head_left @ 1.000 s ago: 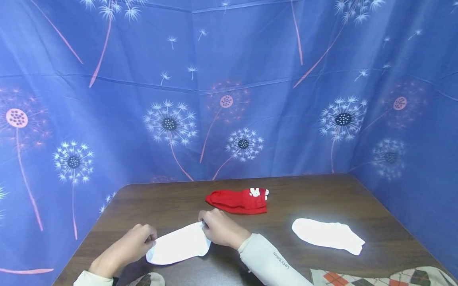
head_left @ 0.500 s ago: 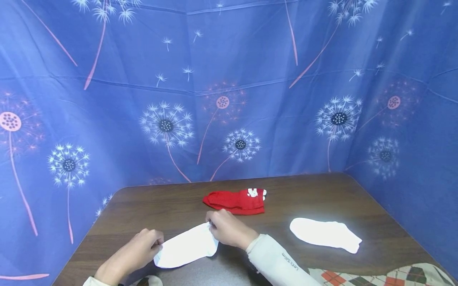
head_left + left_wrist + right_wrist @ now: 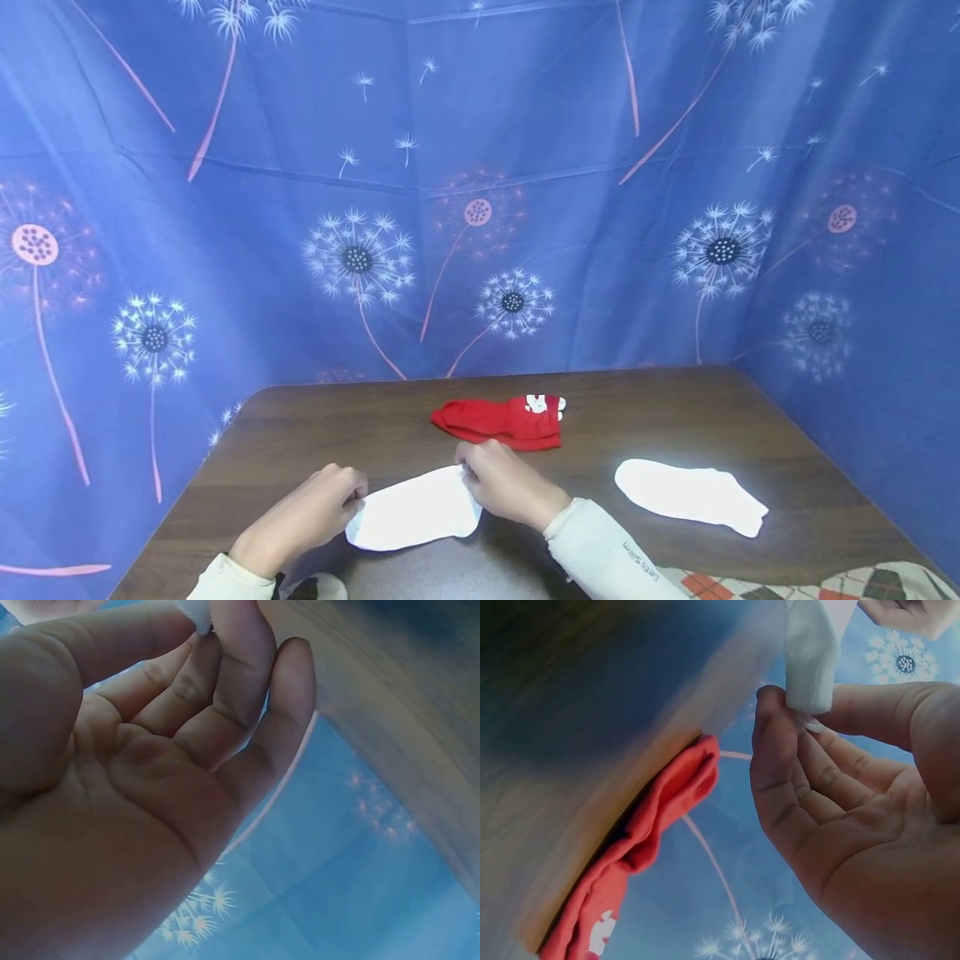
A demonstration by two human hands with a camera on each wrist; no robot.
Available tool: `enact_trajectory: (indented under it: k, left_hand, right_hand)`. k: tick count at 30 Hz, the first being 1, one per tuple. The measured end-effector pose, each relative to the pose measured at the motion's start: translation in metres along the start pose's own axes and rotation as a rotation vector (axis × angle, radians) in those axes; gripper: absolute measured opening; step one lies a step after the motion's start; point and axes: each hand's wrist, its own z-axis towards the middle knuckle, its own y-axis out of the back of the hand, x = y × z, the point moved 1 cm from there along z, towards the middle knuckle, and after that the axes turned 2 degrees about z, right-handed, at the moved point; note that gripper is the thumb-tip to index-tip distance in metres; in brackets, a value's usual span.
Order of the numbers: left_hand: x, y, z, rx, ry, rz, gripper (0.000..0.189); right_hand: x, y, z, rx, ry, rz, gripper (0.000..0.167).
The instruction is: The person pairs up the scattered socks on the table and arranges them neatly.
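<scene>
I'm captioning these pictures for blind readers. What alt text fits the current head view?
A person's left hand and right hand grip a white sock by opposite ends at a brown table. A red sock lies farther back, and another white sock lies to the right. Behind the table hangs a blue dandelion-print cloth.

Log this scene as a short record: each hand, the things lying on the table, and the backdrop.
Left hand: pinches one end of a white sock
Right hand: pinches the same sock's other end
Red knit item: on the table, beyond the right hand
Second white sock: on the table, off to the right
Backdrop: blue, with dandelion print
</scene>
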Motion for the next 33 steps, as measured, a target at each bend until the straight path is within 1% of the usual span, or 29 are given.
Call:
enact_trajectory:
  k: [3, 5, 9, 14, 17, 23, 28, 33]
  left_hand:
    - [-0.005, 0.002, 0.005, 0.011, 0.013, -0.005, 0.042]
    - [-0.01, 0.003, 0.011, 0.019, 0.017, -0.006, 0.046]
    - [-0.017, 0.005, 0.019, 0.033, 0.018, -0.01, 0.046]
    - [-0.022, 0.002, 0.022, 0.043, 0.008, -0.026, 0.039]
    - [-0.025, 0.0, 0.026, 0.039, 0.003, -0.032, 0.041]
    - [-0.03, -0.001, 0.031, 0.056, 0.014, -0.052, 0.038]
    - [-0.032, -0.003, 0.034, 0.034, -0.006, -0.025, 0.043]
    - [-0.036, -0.005, 0.037, 0.045, -0.023, -0.04, 0.036]
  right_hand:
    - [-0.004, 0.001, -0.002, 0.003, -0.021, 0.0, 0.013]
    - [-0.008, 0.004, -0.005, 0.004, -0.04, 0.004, 0.014]
    - [-0.014, 0.009, -0.01, 0.003, -0.05, 0.02, 0.016]
    - [-0.018, 0.015, -0.016, -0.022, -0.035, 0.024, 0.015]
    - [-0.02, 0.019, -0.018, -0.033, -0.039, 0.028, 0.013]
    - [-0.022, 0.026, -0.022, -0.014, -0.065, 0.049, 0.014]
    - [-0.022, 0.032, -0.025, -0.004, -0.069, 0.041, 0.014]
    - [-0.023, 0.036, -0.03, 0.01, -0.069, 0.024, 0.013]
